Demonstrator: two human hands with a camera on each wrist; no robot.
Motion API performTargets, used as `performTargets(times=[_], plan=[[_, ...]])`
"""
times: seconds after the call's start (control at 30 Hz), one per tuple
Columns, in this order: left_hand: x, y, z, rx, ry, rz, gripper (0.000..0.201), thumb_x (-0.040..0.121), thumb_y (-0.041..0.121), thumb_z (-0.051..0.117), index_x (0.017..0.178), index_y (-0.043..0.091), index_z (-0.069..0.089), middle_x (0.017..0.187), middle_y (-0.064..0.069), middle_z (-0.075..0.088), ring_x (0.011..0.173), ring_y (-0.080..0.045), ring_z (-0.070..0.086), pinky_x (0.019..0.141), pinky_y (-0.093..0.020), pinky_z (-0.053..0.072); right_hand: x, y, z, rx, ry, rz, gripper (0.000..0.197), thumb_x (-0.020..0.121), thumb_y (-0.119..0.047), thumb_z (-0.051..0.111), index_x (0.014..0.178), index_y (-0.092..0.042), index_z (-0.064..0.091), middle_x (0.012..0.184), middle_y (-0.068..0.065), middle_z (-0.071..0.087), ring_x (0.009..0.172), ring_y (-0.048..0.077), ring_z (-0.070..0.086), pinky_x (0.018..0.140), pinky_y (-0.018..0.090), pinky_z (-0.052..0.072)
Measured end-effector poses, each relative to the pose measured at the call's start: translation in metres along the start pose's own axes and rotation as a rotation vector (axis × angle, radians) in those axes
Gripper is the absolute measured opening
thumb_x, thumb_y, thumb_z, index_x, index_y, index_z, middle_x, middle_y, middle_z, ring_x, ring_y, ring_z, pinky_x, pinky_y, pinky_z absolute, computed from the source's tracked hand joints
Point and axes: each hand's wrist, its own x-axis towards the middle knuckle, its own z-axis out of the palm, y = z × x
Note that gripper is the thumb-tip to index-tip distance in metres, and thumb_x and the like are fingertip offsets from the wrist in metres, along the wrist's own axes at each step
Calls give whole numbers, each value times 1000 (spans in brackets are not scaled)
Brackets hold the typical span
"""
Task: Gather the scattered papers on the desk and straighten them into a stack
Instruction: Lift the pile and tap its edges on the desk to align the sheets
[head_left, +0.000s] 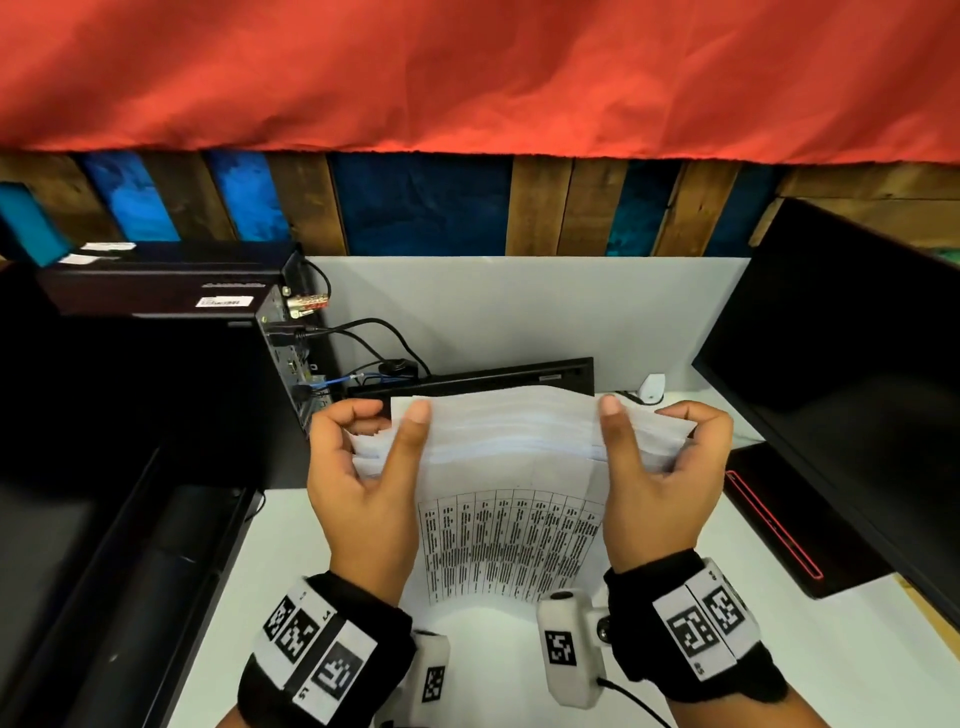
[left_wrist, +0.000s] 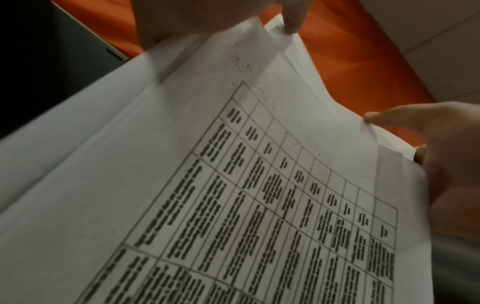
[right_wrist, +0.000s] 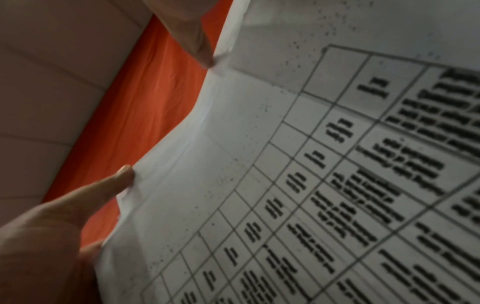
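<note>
While you are squaring the edges, your left hand (head_left: 358, 478) and right hand (head_left: 660, 467) are each pinching one side of the white printed paper sheaf (head_left: 509, 467), holding it upright above the white desk (head_left: 493, 654), with the black keyboard (head_left: 483, 376) lying beyond.

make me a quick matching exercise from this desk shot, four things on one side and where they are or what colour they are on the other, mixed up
Things
1. stack of papers
2. cloth
3. computer tower
4. power adapter

Descriptions
A. red, hanging across the top of the head view
B. small and white, on the desk behind the right hand
C. held up between both hands, printed table facing the person
D. black, cables plugged into it, beyond the left hand

Pairs: 1-C, 2-A, 3-D, 4-B
</note>
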Motion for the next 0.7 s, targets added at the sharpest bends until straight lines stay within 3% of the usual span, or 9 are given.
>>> performTargets(times=[0.13,0.17,0.23,0.27,0.33,0.43,0.53,0.6,0.7], plan=[[2,-6,-2,15,7,-41,14,83,17,64,92,21,55,81,0,59,68,-2,57,63,-15,47,1,9,-1,-27,9,15,34,74,-23,71,96,-16,47,105,15,55,82,5,60,73,21,53],[2,-7,-4,-1,2,-44,11,84,16,59,92,21,56,81,-1,59,69,-4,57,64,-18,47,1,9,-2,-37,14,10,30,74,-20,67,96,-18,47,105,15,54,83,5,58,74,22,52],[0,-5,-5,-32,-13,-42,8,83,26,53,90,25,57,86,-2,59,78,-11,57,71,-27,47,-2,6,-4,-58,16,-22,28,76,-30,65,96,-28,46,105,11,53,92,18,57,82,38,51],[-1,-2,-4,-23,-18,-20,11,83,33,53,90,25,57,85,2,58,78,-8,56,73,-24,46,-4,3,-3,-50,10,-25,31,76,-38,68,96,-32,45,105,9,53,95,22,57,83,42,51],[-3,2,-1,29,-33,35,24,81,41,60,93,20,56,83,10,57,76,0,56,73,-14,45,-6,1,-1,-25,-6,-13,41,71,-42,75,98,-30,46,106,4,52,98,23,58,82,39,53],[-4,-5,-1,50,-29,-12,16,80,34,64,91,27,55,81,19,61,76,-2,59,70,-19,48,-5,8,-1,-64,0,-19,41,72,-26,74,103,-25,47,106,0,50,96,16,57,85,42,52],[-2,-9,-5,-18,2,-58,13,83,32,53,91,23,57,81,15,62,76,-5,57,71,-28,46,-5,10,-5,-41,7,-80,41,78,-10,59,116,-24,53,105,-7,43,95,-4,48,90,21,44],[-4,0,-2,-12,-6,-17,27,83,41,53,94,16,57,80,18,60,75,2,55,72,-19,45,-7,8,-5,-61,-36,-186,40,85,-11,58,124,-20,56,109,-1,40,99,-6,45,90,8,37],[-5,9,5,4,-8,4,42,76,46,66,95,10,57,80,16,58,72,7,55,70,-5,42,-13,4,-5,-141,-139,-291,27,87,-27,59,113,-22,65,114,10,41,104,-8,43,90,4,34]])
